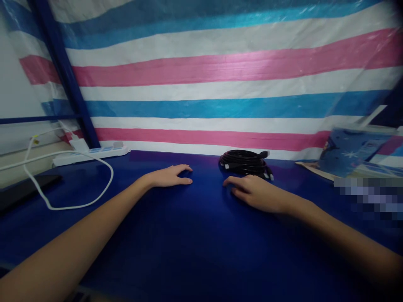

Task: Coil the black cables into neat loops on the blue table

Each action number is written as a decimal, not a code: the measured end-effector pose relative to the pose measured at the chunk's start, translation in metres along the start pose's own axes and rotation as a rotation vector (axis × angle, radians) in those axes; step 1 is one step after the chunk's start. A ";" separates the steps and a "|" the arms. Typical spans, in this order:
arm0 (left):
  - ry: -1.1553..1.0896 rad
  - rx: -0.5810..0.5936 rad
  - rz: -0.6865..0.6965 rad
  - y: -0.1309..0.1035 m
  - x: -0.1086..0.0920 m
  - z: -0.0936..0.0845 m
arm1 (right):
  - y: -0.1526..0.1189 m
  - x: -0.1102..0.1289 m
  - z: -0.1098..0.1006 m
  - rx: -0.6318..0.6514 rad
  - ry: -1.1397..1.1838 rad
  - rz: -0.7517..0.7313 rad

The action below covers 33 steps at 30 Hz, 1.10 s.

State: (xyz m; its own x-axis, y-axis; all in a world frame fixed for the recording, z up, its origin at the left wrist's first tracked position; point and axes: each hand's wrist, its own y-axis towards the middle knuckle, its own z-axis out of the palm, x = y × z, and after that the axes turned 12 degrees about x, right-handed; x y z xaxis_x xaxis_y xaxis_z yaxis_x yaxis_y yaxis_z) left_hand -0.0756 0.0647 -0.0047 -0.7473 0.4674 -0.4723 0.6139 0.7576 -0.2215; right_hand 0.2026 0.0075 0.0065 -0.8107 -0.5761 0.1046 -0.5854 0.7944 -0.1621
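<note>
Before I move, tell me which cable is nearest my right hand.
The black cable, coiled just beyond your right hand; the white cable lies in a loose loop off to the left.

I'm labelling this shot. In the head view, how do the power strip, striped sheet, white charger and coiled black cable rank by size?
1. Striped sheet
2. Coiled black cable and power strip: unsure; the strip looks longer, the coil taller
3. White charger

"How is the left hand (168, 176) posed?"
"Open, its thumb (185, 181) spread on the near side of its fingers (182, 167); the left forearm (91, 230) slants behind them."
"And the right hand (258, 193)?"
"Loosely curled, its fingertips (226, 183) facing the left ones, well apart."
</note>
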 end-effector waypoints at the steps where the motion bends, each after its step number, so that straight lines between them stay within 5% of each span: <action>1: -0.010 0.006 -0.001 0.000 0.001 -0.002 | -0.001 0.000 0.000 0.003 0.001 0.000; 16: -0.028 -0.013 0.003 0.000 0.000 -0.001 | -0.003 -0.002 0.002 0.011 0.001 -0.012; 23: -0.129 -0.281 0.071 0.007 0.002 0.001 | -0.003 -0.002 0.002 0.003 -0.001 -0.003; 33: -0.243 -0.342 0.139 0.011 0.002 0.002 | -0.004 -0.002 0.002 0.020 -0.027 0.003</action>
State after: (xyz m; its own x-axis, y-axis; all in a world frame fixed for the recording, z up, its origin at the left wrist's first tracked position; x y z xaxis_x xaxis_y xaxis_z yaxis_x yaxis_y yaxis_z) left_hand -0.0695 0.0728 -0.0100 -0.5571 0.4855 -0.6737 0.5544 0.8215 0.1335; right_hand 0.2063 0.0055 0.0051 -0.8116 -0.5791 0.0772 -0.5825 0.7921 -0.1821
